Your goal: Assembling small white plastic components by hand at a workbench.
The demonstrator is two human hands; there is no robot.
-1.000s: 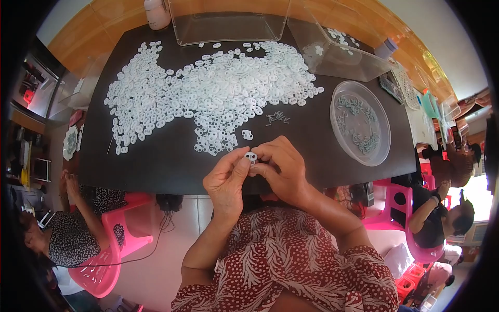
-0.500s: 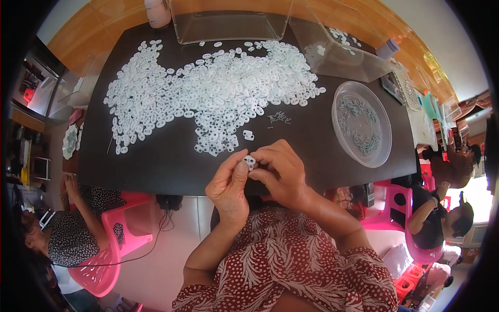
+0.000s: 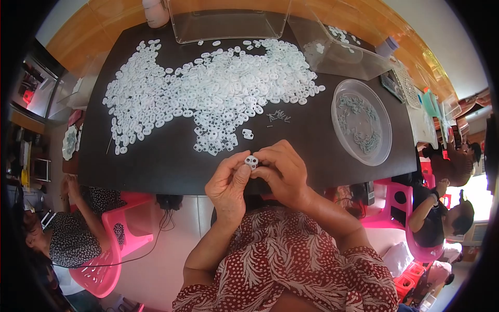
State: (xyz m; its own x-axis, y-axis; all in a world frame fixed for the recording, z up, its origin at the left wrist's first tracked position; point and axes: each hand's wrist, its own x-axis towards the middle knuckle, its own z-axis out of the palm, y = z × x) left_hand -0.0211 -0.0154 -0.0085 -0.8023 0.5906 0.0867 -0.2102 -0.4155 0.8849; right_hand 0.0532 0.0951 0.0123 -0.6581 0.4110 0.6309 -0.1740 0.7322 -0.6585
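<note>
Between my two hands, just over the table's near edge, is a small white plastic piece with round holes. My left hand pinches it from the left with thumb and fingertips. From the right, my right hand closes its thumb and fingers on the same piece. Just beyond my fingers lies a similar white piece. Farther off spreads a large heap of white two-holed plastic pieces. To the right of the heap are several small grey pins.
A round clear tub holding grey-green pins sits at the right. Clear plastic bins stand along the far edge of the dark table. A pinkish bottle is at the far left. People sit on pink chairs at both sides.
The white piece has turned slightly in my fingers, showing its holes more squarely. Both hands stay in nearly the same place.
</note>
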